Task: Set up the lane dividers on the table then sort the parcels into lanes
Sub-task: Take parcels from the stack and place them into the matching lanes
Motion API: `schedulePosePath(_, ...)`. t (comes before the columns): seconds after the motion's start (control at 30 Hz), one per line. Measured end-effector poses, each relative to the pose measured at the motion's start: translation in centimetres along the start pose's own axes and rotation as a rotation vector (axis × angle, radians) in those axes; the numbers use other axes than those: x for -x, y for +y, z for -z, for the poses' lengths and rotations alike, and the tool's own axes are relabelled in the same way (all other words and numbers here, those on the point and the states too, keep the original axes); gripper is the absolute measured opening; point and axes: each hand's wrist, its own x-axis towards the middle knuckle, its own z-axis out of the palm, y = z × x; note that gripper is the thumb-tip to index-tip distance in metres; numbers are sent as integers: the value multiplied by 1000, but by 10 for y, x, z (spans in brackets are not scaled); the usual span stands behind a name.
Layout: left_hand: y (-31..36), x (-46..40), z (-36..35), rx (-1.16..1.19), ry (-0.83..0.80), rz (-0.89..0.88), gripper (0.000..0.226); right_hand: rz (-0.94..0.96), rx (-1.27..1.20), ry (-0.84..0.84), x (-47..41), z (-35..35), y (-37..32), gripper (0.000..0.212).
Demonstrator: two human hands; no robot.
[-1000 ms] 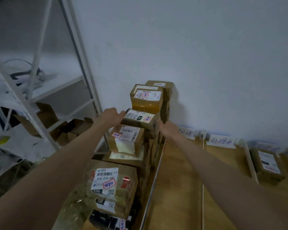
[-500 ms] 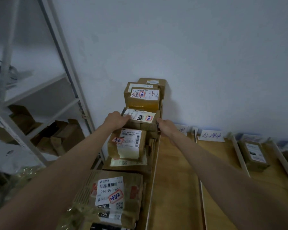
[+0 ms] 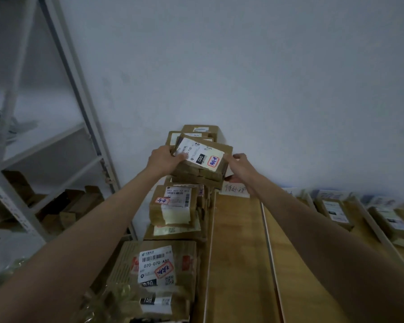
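A brown cardboard parcel [image 3: 200,163] with a white label and a red-edged sticker is lifted and tilted above the stack of parcels [image 3: 173,208] at the table's left side. My left hand [image 3: 165,159] grips its left end, thumb on the label. My right hand [image 3: 239,167] holds its right end. White lane dividers [image 3: 269,248] run along the wooden table [image 3: 238,252]. A handwritten paper label [image 3: 234,190] lies at the head of the nearest lane, partly under my right wrist.
A white metal shelf rack [image 3: 84,108] with cardboard boxes stands at the left. More parcels [image 3: 334,210] lie in lanes at the far right. A large parcel [image 3: 154,273] marked 070-070-A80 sits nearest me. The wall is close behind the stack.
Both hands closed on the parcel's ends and raised it off the stack, tilting its label toward me. The view turned slightly left and up.
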Motion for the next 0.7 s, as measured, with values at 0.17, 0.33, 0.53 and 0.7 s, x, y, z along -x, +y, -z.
schedulePosePath(0.17,29,1,12,25,-30,-155,48,68,26,-13,21,42,-11,52)
schedulePosePath(0.33,61,7,4,-14,-109,-301,44,52,18,-35,36,89,-7,44)
schedulePosePath(0.53,91,20,-23,7,-226,-414,41,14,225,-77,58,135,18,43)
schedulePosePath(0.7,109,30,-70,8,-288,-406,54,-97,216,65,76,157,52,46)
